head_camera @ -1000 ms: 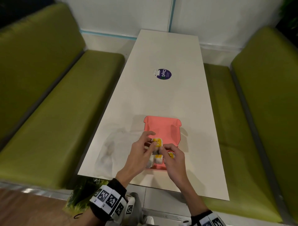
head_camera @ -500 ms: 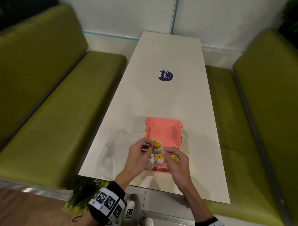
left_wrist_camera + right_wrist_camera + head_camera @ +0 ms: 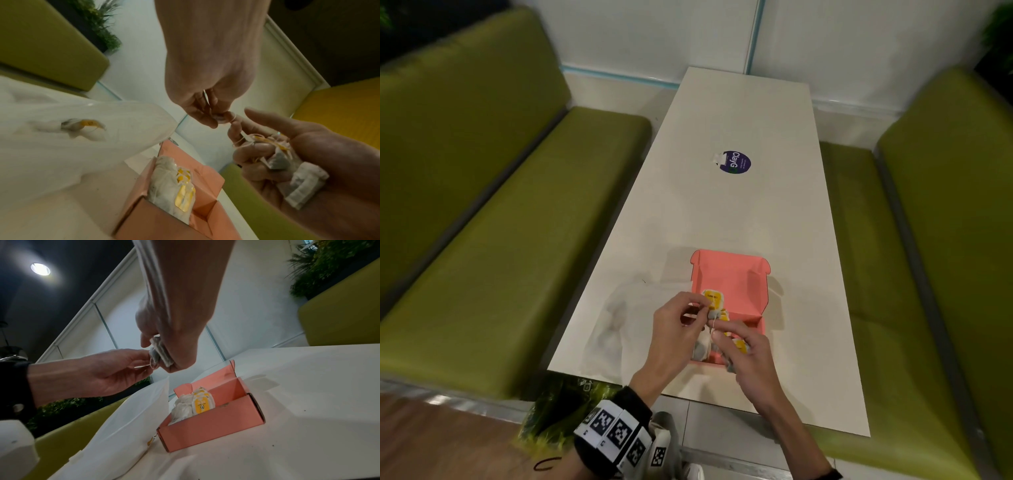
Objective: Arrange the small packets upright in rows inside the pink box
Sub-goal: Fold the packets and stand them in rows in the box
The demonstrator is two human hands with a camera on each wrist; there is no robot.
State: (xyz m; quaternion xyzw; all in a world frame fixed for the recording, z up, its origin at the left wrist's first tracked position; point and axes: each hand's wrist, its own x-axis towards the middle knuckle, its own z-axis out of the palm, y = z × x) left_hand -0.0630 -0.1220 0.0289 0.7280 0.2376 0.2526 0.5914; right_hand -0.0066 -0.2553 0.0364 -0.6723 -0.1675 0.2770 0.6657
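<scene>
The pink box [image 3: 729,274] stands open on the white table [image 3: 739,212] near its front edge. A row of small white packets with yellow tags [image 3: 195,404] stands upright against its left wall [image 3: 174,183]. Above the box's near end my right hand [image 3: 722,337] grips a bunch of several packets [image 3: 287,164] in curled fingers. My left hand [image 3: 703,310] pinches the string of one packet in that bunch [image 3: 221,119]. From the right wrist view the left fingertips [image 3: 151,360] touch the packets [image 3: 161,352] held by the right hand [image 3: 164,356].
A clear plastic bag [image 3: 626,325] lies on the table just left of the box, with one packet [image 3: 82,128] inside it. A round purple sticker [image 3: 736,162] sits farther up the table. Green benches [image 3: 500,274] flank both sides.
Both hands stay above the box's near end. My left fingers have curled from a looser reach into a tight pinch at the bunch held by the right hand.
</scene>
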